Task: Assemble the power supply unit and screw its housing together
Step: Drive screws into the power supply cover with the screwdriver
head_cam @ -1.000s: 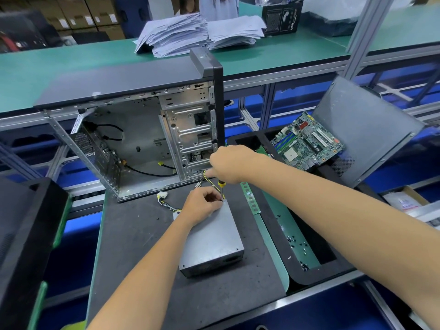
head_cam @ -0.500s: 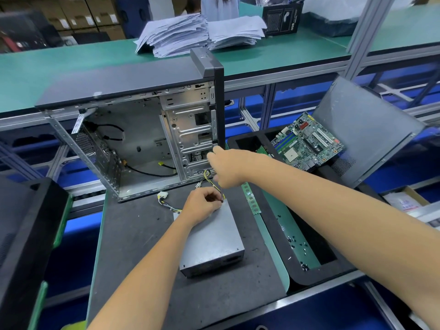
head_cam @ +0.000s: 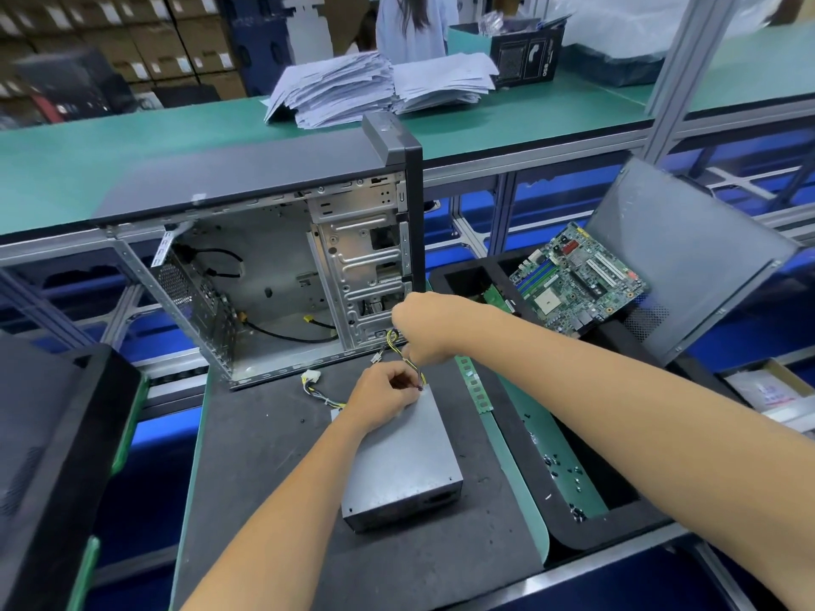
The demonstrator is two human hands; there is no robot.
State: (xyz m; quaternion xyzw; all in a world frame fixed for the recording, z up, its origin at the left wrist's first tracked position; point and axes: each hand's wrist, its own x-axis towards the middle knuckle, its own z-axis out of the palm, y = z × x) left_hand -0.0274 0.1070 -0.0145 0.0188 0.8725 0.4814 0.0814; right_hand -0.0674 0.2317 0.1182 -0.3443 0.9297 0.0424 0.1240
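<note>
1. The power supply unit [head_cam: 399, 460], a grey metal box, lies flat on the dark mat of the counter [head_cam: 247, 478] at lower centre of the frame, just in front of the open computer case [head_cam: 273, 266].
2. The left hand [head_cam: 381, 396] rests on the far end of the unit, its fingers [head_cam: 408, 383] curled and pinching the yellow-and-black cable bundle [head_cam: 416, 374] where it leaves the box.
3. The right hand [head_cam: 425, 326] is above and just behind the left, at centre frame; its fingers are curled round the same bundle higher up, near the lower front corner of the case.
4. A second branch of wires runs left from the unit to a white connector [head_cam: 311, 377] lying on the mat near the case's bottom edge.
5. The case stands with its side open, showing the bare metal interior, a drive cage on the right and black cables with yellow plugs on its floor.
6. Right of the mat, a black tray [head_cam: 586, 529] with a green lining holds scattered small screws [head_cam: 560, 467].
7. A green motherboard [head_cam: 577, 280] leans at the tray's far end, against a dark side panel [head_cam: 688, 258] at right of frame.
8. A memory stick [head_cam: 474, 381] lies along the tray's left edge.
9. Stacks of papers [head_cam: 379, 88] sit on the green shelf at upper centre.
</note>
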